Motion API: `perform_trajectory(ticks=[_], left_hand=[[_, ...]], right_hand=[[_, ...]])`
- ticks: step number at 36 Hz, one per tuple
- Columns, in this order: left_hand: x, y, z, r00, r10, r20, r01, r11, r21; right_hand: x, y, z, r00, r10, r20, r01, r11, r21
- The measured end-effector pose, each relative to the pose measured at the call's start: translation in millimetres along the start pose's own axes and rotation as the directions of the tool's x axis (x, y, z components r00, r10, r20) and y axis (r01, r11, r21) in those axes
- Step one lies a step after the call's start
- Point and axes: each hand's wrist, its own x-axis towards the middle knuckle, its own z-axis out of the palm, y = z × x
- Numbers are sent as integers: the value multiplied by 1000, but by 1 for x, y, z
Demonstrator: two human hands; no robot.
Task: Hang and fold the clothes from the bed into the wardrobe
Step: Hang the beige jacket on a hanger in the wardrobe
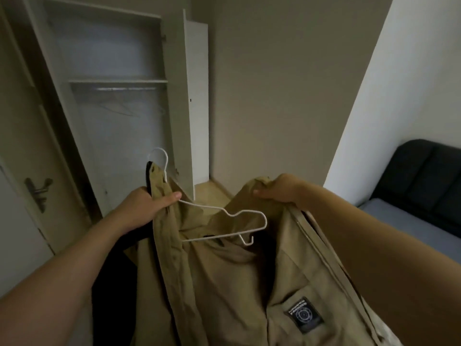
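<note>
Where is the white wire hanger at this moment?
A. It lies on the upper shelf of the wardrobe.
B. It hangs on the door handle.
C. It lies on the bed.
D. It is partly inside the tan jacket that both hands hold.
D: one arm of the white hanger is under the tan jacket by the left hand, its other arm is bare, and the right hand grips the jacket's other side.

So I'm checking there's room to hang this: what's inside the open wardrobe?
Inside the wardrobe: a shelf, a rail beneath it, and what look like bare hangers. No clothes show. Its bottom is covered by the left hand and the beige jacket.
</note>
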Motion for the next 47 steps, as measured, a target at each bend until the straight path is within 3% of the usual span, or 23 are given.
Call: perform_trajectory(ticks=[3, 9, 14, 17, 19, 22, 25, 27, 30, 33, 35, 38, 42, 45, 47], left_hand=[[10, -14, 8, 1000, -20, 19, 19, 999, 44], [29, -12, 27, 991, 28, -130, 42, 858, 512], [40, -6, 22, 971, 102, -216, 54, 786, 616], [48, -5, 9, 958, 83, -274, 100, 800, 591], [52, -4, 2, 948, 50, -313, 133, 834, 536], [56, -2, 0, 930, 14, -367, 160, 884, 439], [62, 0, 3, 914, 13, -406, 161, 906, 392], [67, 1, 8, 926, 29, -375, 134, 906, 402], [79, -1, 10, 928, 27, -372, 121, 922, 367], [93, -8, 5, 902, 36, -430, 98, 954, 285], [101, -13, 1, 887, 55, -459, 80, 960, 269], [112, -25, -3, 888, 46, -457, 68, 971, 229], [131, -41, -10, 872, -7, -489, 89, 986, 143], [153, -51, -20, 860, -18, -510, 80, 992, 100], [172, -61, -29, 856, -22, -517, 65, 996, 65]], right_hand=[[12, -25, 10, 1000, -17, -3, 17, 999, 46], [23, -71, 26, 993, -108, -48, 109, 993, 34], [28, -81, 18, 973, -209, -95, 179, 951, -252], [39, -77, 11, 976, -203, -84, 174, 947, -271], [47, -81, 12, 984, -171, -46, 168, 984, -52], [53, -99, 21, 989, -144, 47, 125, 950, 286], [59, -120, 32, 964, -232, 126, 153, 879, 451], [63, -130, 41, 937, -336, 95, 240, 817, 524], [72, -131, 55, 842, -531, 95, 439, 777, 451], [82, -129, 63, 730, -563, 389, 510, 826, 238], [93, -127, 69, 706, -527, 473, 572, 818, 57], [114, -127, 80, 720, -599, 350, 670, 731, -129], [137, -139, 91, 756, -617, 217, 622, 781, 54], [167, -152, 105, 821, -560, -111, 568, 820, 64], [191, -159, 113, 809, -541, -231, 528, 841, -119]])
